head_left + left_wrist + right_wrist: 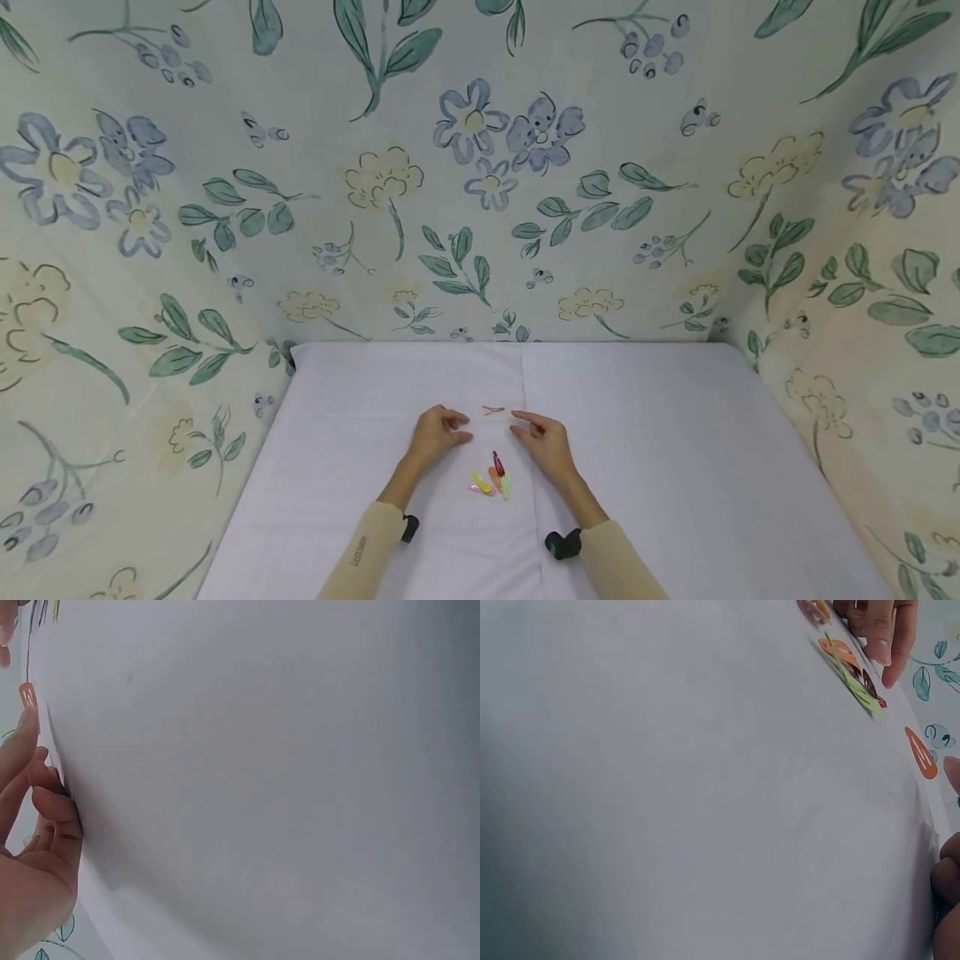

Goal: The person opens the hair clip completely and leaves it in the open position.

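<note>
An orange snap hair clip (492, 410) is between the two hands, near the far part of the white table, its two arms spread in the head view. My left hand (437, 435) is just left of it, thumb and forefinger apart, holding nothing. From the right, my right hand (550, 443) points its forefinger toward the clip, a small gap between them; its other fingers are bent. In the right wrist view the orange clip (922, 754) stands upright, apart from the left hand (885, 630). In the left wrist view, a left fingertip overlaps the clip (28, 694).
Nearer the body lies a loose cluster of hair clips: a dark red clip (498, 465), a yellow clip (481, 481), a green clip (506, 486), a pink one and another orange one. White cloth (660, 467) covers the table; a flowered curtain (480, 233) hangs behind and at the sides.
</note>
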{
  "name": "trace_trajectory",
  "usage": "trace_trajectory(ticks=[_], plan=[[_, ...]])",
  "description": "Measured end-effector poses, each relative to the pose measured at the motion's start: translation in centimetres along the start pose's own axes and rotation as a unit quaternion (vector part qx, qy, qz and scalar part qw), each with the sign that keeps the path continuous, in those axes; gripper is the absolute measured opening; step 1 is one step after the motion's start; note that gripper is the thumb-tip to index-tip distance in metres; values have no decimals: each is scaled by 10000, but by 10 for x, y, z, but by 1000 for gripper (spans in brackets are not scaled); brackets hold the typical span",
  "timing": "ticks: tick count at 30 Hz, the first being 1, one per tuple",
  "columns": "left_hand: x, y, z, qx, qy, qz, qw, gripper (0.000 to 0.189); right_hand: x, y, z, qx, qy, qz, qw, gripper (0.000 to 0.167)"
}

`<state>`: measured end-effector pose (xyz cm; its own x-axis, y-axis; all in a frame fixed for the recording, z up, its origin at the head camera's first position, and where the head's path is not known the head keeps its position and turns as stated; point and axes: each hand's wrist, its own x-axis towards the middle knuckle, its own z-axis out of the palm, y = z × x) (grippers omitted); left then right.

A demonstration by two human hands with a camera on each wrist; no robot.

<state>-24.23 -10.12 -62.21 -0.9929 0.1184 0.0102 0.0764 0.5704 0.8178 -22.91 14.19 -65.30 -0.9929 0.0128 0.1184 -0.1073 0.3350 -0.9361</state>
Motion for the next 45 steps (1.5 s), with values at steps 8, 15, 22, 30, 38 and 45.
trace_trajectory(ticks=[8, 15, 22, 30, 38, 45], plan=[[-23, -2, 2, 166, -408, 125, 9990, 25, -24, -3, -8, -181, -345, 60, 9992, 24], [-34, 3, 5, 245, -543, 418, 9973, 25, -38, -6, -14, -141, -646, 101, 9978, 20], [-39, 10, 14, 332, -595, 626, 9957, 27, -45, -8, -15, -428, -954, -34, 9945, 17], [-39, 15, 24, 407, -721, 804, 9933, 26, -45, -14, -15, -916, -1386, -420, 9852, 12], [-39, 18, 28, 367, -948, 883, 9909, 19, -46, -17, -17, -1105, -1448, -736, 9805, 13], [-41, 15, 30, 365, -949, 951, 9903, 13, -47, -14, -17, -1191, -1492, -930, 9772, 13]])
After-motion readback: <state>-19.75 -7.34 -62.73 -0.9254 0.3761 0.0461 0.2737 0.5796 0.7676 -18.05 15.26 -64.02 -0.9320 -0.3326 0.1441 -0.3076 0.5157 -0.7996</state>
